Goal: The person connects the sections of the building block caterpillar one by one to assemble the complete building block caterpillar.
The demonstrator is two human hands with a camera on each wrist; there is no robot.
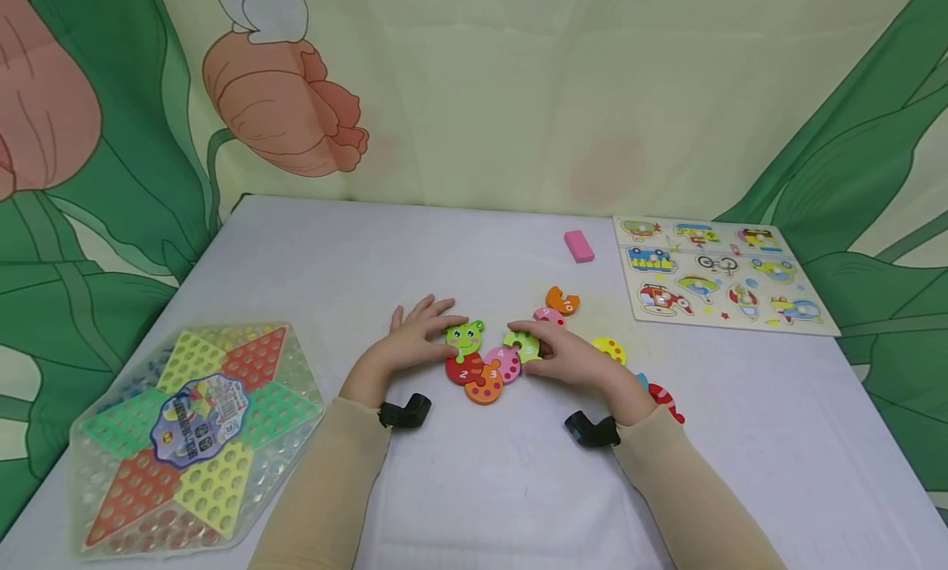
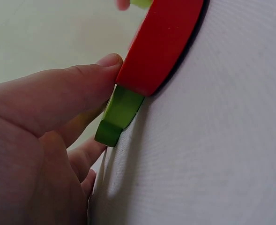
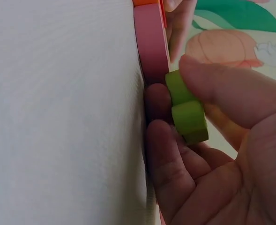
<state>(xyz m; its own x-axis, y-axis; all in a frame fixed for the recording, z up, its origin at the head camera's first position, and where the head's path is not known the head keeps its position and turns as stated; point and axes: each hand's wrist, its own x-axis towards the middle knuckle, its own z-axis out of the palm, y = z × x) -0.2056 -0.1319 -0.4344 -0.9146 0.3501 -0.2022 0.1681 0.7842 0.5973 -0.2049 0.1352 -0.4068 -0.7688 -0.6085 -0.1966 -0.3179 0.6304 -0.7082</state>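
On the white-clothed table [image 1: 474, 488], between the two hands, a smiling lime-green head piece [image 1: 464, 338], a rounded red piece numbered 2 [image 1: 461, 371], an orange spotted piece numbered 3 [image 1: 484, 388] and a pink spotted piece numbered 4 [image 1: 502, 361] lie joined in a curve. The left hand [image 1: 409, 344] has its fingers spread, thumb and forefinger touching the head's side, apparently steadying the row. The right hand [image 1: 572, 354] pinches a light-green piece marked 5 [image 1: 528, 345] at the pink one's edge, slightly above the cloth (the right wrist view shows a fingertip between them). Fitting this segment seems the step in hand; the next move probably calls for lining it up with its neighbour and pressing it flat. An orange notched piece [image 1: 561, 301] and a yellow spotted piece [image 1: 610, 349] lie loose near the right hand.
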